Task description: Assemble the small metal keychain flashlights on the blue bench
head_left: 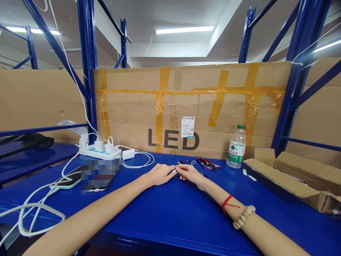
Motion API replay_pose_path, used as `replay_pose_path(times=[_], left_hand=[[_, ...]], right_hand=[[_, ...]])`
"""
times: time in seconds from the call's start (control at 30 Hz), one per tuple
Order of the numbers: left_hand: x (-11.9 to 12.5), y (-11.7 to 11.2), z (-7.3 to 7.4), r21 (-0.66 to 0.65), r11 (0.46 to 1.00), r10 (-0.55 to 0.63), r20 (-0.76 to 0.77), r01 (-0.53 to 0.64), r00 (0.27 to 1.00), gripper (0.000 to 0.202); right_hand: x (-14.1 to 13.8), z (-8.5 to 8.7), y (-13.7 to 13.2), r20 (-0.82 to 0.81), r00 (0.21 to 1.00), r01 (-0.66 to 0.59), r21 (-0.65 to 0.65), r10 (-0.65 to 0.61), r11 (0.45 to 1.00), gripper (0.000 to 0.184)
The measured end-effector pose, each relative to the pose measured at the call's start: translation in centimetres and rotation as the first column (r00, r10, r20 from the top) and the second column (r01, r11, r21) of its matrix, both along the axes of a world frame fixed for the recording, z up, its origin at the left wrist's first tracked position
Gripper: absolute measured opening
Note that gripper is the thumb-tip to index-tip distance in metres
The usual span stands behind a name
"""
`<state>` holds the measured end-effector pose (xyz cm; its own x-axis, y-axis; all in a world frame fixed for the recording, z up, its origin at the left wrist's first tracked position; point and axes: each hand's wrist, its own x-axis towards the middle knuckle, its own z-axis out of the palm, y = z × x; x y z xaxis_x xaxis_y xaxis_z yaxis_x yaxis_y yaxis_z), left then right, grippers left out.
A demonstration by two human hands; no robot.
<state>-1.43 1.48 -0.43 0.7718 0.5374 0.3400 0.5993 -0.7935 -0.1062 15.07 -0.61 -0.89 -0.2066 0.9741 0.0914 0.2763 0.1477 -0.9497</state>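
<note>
My left hand [161,174] and my right hand [189,173] meet at the fingertips over the blue tabletop [170,213]. A small shiny, silvery piece [172,171] shows beneath the fingers of my left hand, too small and covered to name. The fingers of my right hand are pinched together at its right end; whatever lies between them is hidden. Just beyond my right hand is a loose pile of thin red, purple and black pieces [208,164], with a small blue-and-silver looped piece [191,161] beside it.
A green-capped water bottle [236,149] stands at the back right, near an open cardboard box [287,177]. At left are a white power strip [101,153], tangled white cables [39,206] and a phone [70,179]. A cardboard panel [128,113] and blue posts [89,71] border the back.
</note>
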Motion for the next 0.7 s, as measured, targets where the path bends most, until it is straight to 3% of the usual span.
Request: replay_pose_path(times=[0.7], left_hand=[[0.02,-0.17,0.18,-0.022,1.0,0.008,-0.008,-0.008,1.0,0.036]], right_hand=[[0.04,-0.03,-0.07,-0.021,1.0,0.007,0.004,-0.007,1.0,0.026]])
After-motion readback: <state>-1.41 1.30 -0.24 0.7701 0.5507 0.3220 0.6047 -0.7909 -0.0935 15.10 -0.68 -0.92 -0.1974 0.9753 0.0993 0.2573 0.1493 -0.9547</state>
